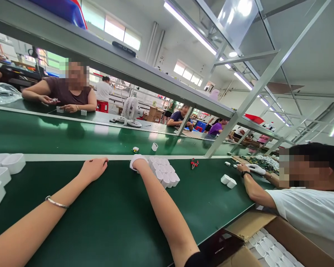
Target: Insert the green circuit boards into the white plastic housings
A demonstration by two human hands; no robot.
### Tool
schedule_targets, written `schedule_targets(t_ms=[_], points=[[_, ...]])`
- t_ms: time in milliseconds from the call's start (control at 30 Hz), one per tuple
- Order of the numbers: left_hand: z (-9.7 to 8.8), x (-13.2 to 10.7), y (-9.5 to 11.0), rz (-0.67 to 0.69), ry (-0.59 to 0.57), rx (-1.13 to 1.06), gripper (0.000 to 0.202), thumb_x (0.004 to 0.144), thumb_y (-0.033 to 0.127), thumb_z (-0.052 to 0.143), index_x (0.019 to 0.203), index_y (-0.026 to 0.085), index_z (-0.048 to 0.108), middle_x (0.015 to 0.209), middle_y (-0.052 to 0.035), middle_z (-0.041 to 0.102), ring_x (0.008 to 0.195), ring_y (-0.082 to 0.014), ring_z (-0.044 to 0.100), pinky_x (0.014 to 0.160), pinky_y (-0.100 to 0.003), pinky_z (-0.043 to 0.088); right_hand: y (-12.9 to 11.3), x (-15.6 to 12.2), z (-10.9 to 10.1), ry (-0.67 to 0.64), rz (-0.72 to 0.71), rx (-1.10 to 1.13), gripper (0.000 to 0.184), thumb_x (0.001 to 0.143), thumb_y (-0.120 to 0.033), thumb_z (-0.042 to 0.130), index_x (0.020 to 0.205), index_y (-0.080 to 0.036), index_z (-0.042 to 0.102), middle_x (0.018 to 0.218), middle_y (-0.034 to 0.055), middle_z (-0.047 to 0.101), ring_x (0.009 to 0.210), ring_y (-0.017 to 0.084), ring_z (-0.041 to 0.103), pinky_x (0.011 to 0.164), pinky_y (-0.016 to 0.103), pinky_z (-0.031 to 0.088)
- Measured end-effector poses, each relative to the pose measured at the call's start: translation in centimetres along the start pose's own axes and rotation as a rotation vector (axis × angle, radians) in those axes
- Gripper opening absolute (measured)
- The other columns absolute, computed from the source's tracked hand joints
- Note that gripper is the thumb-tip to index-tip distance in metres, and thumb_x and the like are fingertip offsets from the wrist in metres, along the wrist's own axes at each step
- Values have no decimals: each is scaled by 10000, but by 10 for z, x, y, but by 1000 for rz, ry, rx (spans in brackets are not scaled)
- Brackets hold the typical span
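Note:
My left hand (93,170) is over the green work surface (100,222), with its fingers curled together. What they hold, if anything, is hidden. Something white covers or sits against my right hand (139,164); whether it is a glove or a cup-like part I cannot tell, and the fingers are out of sight. Just right of that hand stands a block of white plastic housings (164,172) in rows. Past the pale divider strip lie a small circuit piece (135,150) and a single white housing (154,147). Larger white cups (13,163) are at the left edge.
Red-handled pliers (194,163) and two white housings (228,181) lie to the right. A co-worker (308,200) handles small parts beside a pile of boards (260,163). An open carton (269,244) holds white housings. A slanted metal post (239,111) supports an overhead shelf.

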State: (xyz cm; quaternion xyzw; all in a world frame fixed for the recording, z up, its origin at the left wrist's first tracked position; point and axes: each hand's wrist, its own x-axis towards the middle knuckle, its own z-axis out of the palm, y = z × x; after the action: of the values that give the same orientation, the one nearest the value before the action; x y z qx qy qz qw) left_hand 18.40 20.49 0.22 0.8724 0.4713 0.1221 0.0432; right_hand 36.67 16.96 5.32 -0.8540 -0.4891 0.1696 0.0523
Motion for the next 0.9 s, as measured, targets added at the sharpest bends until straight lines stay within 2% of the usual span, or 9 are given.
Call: schedule_targets(t_ms=[133, 233, 367, 500, 567, 633, 700, 800, 900], points=[[1, 0, -1, 10, -10, -24, 318, 906, 259, 344, 1104, 198, 584, 999, -87, 640, 956, -262, 586, 743, -328, 440, -8, -11, 2, -14, 60, -225, 218, 615, -171, 742, 808, -98, 671, 861, 139, 669, 917, 333, 629, 738, 539, 505], [1, 1, -1, 13, -12, -38, 311, 901, 254, 354, 1108, 200, 581, 1011, -86, 639, 957, -260, 586, 753, -333, 439, -26, -13, 2, 70, 18, -263, 405, 530, -158, 762, 922, -123, 665, 946, 156, 652, 961, 354, 607, 730, 506, 505], [1, 2, -1, 7, -11, -52, 300, 898, 232, 366, 1105, 193, 579, 1039, -96, 630, 978, -257, 581, 776, -339, 435, -49, 1, 0, 215, -64, -230, 578, 679, -261, 668, 1232, -185, 520, 1230, 153, 532, 1099, 274, 539, 843, 395, 470], [0, 2, 0, 2, -13, -58, 288, 910, 261, 370, 1096, 198, 580, 1020, -96, 634, 973, -261, 584, 766, -341, 438, -54, 23, 8, 321, -63, -171, 679, 829, -404, 485, 1432, -256, 210, 1485, 135, 203, 1296, 311, 315, 958, 474, 354], [-1, 3, 1, 6, -16, -59, 279, 908, 266, 380, 1091, 204, 582, 1002, -91, 638, 962, -256, 588, 764, -336, 439, -50, 34, 14, 334, -34, -143, 690, 839, -426, 465, 1441, -253, 176, 1497, 152, 149, 1316, 340, 262, 951, 514, 332], [-2, 4, 1, 9, -20, -62, 275, 901, 260, 387, 1087, 208, 584, 996, -89, 639, 954, -250, 591, 765, -333, 439, -45, 43, 21, 328, -20, -118, 657, 850, -439, 449, 1429, -231, 218, 1473, 182, 196, 1289, 334, 313, 924, 502, 353], [-2, 4, 2, 8, -24, -65, 278, 895, 252, 387, 1084, 205, 585, 998, -93, 639, 951, -250, 592, 768, -336, 439, -43, 51, 26, 312, -34, -104, 592, 865, -445, 437, 1388, -199, 312, 1404, 192, 326, 1233, 305, 398, 898, 466, 384], [-1, 5, 2, 8, -27, -76, 282, 888, 241, 383, 1087, 205, 581, 1010, -96, 637, 952, -253, 592, 769, -343, 437, -46, 59, 28, 296, -97, -105, 418, 893, -398, 447, 1231, -157, 493, 1231, 132, 514, 1135, 246, 490, 880, 415, 415], [-1, 5, 4, 4, -18, -94, 279, 879, 232, 392, 1086, 209, 576, 1010, -89, 638, 951, -249, 593, 773, -337, 432, -56, 61, 23, 299, -173, -120, 287, 892, -334, 492, 1088, -141, 572, 1129, 83, 575, 1050, 203, 535, 866, 385, 433]])
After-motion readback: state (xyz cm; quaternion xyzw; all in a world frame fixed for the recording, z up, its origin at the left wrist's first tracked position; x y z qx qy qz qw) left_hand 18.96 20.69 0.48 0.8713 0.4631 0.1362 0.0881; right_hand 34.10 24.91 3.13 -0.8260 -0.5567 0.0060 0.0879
